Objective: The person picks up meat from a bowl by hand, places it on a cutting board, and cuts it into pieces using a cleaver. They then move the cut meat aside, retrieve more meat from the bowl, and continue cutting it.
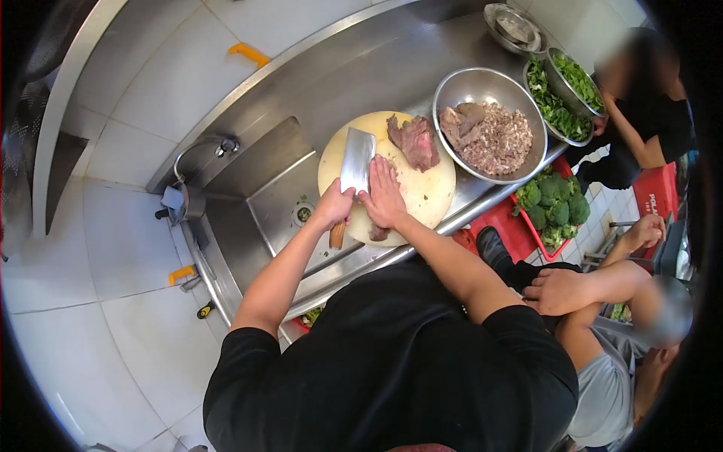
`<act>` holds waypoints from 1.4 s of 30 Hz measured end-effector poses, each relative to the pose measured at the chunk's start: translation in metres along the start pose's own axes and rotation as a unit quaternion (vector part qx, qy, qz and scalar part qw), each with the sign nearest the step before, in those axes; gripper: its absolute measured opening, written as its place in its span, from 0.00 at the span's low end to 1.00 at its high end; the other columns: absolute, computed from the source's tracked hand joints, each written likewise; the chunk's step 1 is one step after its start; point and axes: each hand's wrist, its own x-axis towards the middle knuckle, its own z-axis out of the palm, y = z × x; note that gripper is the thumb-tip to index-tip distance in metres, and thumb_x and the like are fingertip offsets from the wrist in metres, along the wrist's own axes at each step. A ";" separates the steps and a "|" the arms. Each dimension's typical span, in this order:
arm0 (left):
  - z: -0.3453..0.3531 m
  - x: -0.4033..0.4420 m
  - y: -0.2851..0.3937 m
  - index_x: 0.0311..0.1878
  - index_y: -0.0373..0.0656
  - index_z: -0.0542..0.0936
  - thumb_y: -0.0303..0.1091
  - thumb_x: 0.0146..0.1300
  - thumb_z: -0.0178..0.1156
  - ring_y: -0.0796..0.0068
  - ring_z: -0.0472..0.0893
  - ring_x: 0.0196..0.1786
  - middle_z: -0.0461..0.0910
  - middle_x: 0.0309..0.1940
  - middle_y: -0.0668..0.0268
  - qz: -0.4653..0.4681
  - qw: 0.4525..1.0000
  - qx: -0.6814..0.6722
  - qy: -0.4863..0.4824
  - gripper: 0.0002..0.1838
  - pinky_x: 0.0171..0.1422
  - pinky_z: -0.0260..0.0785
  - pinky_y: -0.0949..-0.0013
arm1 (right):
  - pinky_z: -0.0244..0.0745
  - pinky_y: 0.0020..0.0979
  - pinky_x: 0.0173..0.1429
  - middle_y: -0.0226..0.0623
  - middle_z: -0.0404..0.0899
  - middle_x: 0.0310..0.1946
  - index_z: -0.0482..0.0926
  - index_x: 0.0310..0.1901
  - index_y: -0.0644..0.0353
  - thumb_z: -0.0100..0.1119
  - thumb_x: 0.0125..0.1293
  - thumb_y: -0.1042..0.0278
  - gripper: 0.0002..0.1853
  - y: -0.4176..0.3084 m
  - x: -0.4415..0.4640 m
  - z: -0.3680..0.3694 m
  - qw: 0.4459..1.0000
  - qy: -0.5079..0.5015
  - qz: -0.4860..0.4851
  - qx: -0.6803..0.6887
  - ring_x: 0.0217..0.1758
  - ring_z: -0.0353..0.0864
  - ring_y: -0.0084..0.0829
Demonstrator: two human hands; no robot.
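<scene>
My left hand (334,206) is closed around the wooden handle of a cleaver (357,157), whose broad blade points away from me over a round cutting board (425,197). Beside the blade, my right hand (385,193) lies flat with its fingers stretched forward. A small piece of meat (379,233) shows below its palm; how much lies under the hand is hidden. Farther back on the board rests a larger chunk of reddish-brown meat (414,142). To the right stands a metal bowl (538,124) holding chopped meat (498,142) and a few bigger pieces.
A sink basin (260,197) with a tap (226,145) is at the left. Bowls of leafy greens (559,102) stand at the back right, above a red basket of broccoli (556,202). Two other people (640,124) are close by on the right, one seated near my right arm.
</scene>
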 end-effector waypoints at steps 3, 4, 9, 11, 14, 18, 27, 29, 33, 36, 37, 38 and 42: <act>-0.004 -0.033 -0.024 0.63 0.34 0.68 0.35 0.80 0.53 0.70 0.74 0.15 0.80 0.31 0.57 0.004 0.999 0.006 -0.035 0.17 0.17 0.70 0.62 | 0.31 0.54 0.89 0.62 0.39 0.85 0.43 0.82 0.74 0.38 0.80 0.35 0.49 -0.001 -0.002 -0.001 1.000 -0.008 -0.005 -0.009 0.90 0.34 0.56; -0.003 -0.045 -0.025 0.63 0.35 0.68 0.35 0.80 0.52 0.72 0.73 0.15 0.78 0.29 0.60 -0.013 0.999 -0.002 -0.037 0.16 0.17 0.69 0.63 | 0.31 0.54 0.89 0.62 0.39 0.85 0.42 0.82 0.74 0.38 0.80 0.35 0.49 0.000 -0.001 -0.003 1.000 -0.010 -0.008 -0.012 0.90 0.34 0.56; -0.001 -0.049 -0.017 0.62 0.38 0.69 0.36 0.82 0.52 0.76 0.70 0.15 0.73 0.25 0.67 -0.015 0.999 -0.013 -0.036 0.15 0.16 0.68 0.66 | 0.31 0.53 0.89 0.62 0.37 0.86 0.41 0.82 0.74 0.38 0.79 0.32 0.51 -0.001 0.000 -0.005 1.000 -0.020 0.001 -0.002 0.90 0.33 0.56; 0.000 -0.023 -0.010 0.62 0.36 0.69 0.37 0.81 0.52 0.76 0.71 0.15 0.74 0.25 0.66 -0.004 1.000 0.003 -0.030 0.16 0.16 0.68 0.66 | 0.31 0.52 0.90 0.61 0.36 0.86 0.41 0.83 0.74 0.38 0.79 0.32 0.52 -0.001 0.002 -0.005 1.000 -0.018 0.011 0.003 0.90 0.32 0.55; -0.001 0.010 0.000 0.62 0.32 0.69 0.36 0.80 0.53 0.70 0.76 0.16 0.80 0.31 0.56 0.004 0.999 -0.002 -0.033 0.18 0.16 0.69 0.62 | 0.31 0.52 0.90 0.60 0.36 0.86 0.41 0.83 0.74 0.38 0.79 0.31 0.52 -0.001 0.003 -0.004 1.000 -0.015 0.015 0.008 0.90 0.32 0.54; 0.003 0.004 0.009 0.62 0.33 0.68 0.35 0.80 0.52 0.71 0.76 0.16 0.80 0.32 0.57 0.001 1.000 0.000 -0.019 0.17 0.16 0.69 0.63 | 0.31 0.51 0.90 0.60 0.37 0.86 0.41 0.82 0.74 0.39 0.79 0.32 0.52 -0.001 0.002 -0.005 1.000 -0.017 0.009 0.004 0.90 0.32 0.54; 0.012 -0.078 -0.038 0.65 0.38 0.68 0.35 0.82 0.51 0.72 0.74 0.14 0.75 0.25 0.64 -0.023 0.999 -0.017 -0.036 0.16 0.15 0.69 0.64 | 0.31 0.52 0.90 0.63 0.37 0.85 0.41 0.82 0.75 0.42 0.77 0.33 0.53 -0.001 -0.001 -0.006 1.000 -0.025 -0.010 -0.009 0.90 0.33 0.56; 0.015 -0.070 -0.032 0.65 0.38 0.68 0.35 0.82 0.51 0.72 0.73 0.14 0.75 0.25 0.64 -0.032 0.999 -0.017 -0.026 0.16 0.15 0.68 0.64 | 0.31 0.52 0.90 0.63 0.37 0.86 0.41 0.82 0.75 0.41 0.77 0.32 0.53 -0.002 -0.001 -0.006 1.000 -0.024 -0.009 -0.002 0.90 0.33 0.56; 0.015 -0.021 -0.019 0.64 0.37 0.68 0.36 0.81 0.51 0.71 0.75 0.15 0.77 0.28 0.61 0.019 0.999 0.028 -0.011 0.16 0.16 0.69 0.63 | 0.31 0.52 0.90 0.62 0.35 0.86 0.40 0.82 0.75 0.38 0.78 0.30 0.53 0.004 0.001 -0.003 1.000 -0.006 -0.003 -0.005 0.90 0.32 0.56; 0.011 0.003 -0.009 0.64 0.36 0.68 0.36 0.81 0.52 0.72 0.75 0.16 0.79 0.30 0.60 0.022 0.999 0.028 -0.032 0.17 0.16 0.69 0.63 | 0.31 0.52 0.90 0.62 0.35 0.86 0.40 0.82 0.75 0.36 0.78 0.29 0.54 0.004 0.004 0.000 1.000 -0.001 0.010 -0.001 0.90 0.32 0.57; 0.012 0.006 -0.009 0.64 0.36 0.68 0.36 0.81 0.52 0.72 0.75 0.16 0.79 0.30 0.60 0.016 0.999 0.026 -0.031 0.17 0.16 0.69 0.63 | 0.31 0.52 0.90 0.62 0.35 0.86 0.40 0.82 0.75 0.36 0.78 0.28 0.54 0.005 0.005 -0.001 1.000 0.001 0.016 0.002 0.90 0.32 0.57; 0.014 0.007 -0.009 0.64 0.36 0.68 0.36 0.81 0.52 0.72 0.75 0.16 0.79 0.31 0.59 0.010 0.999 0.025 -0.029 0.17 0.16 0.69 0.63 | 0.31 0.52 0.90 0.62 0.35 0.86 0.40 0.82 0.75 0.36 0.78 0.28 0.54 0.005 0.004 -0.001 1.000 0.000 0.013 0.009 0.90 0.32 0.57; 0.012 -0.019 -0.002 0.64 0.35 0.68 0.35 0.81 0.52 0.73 0.75 0.15 0.79 0.30 0.60 -0.007 0.999 0.032 -0.031 0.17 0.17 0.70 0.63 | 0.31 0.52 0.90 0.62 0.35 0.86 0.41 0.82 0.75 0.36 0.77 0.27 0.54 0.004 0.000 -0.001 1.000 0.005 -0.006 0.016 0.90 0.32 0.57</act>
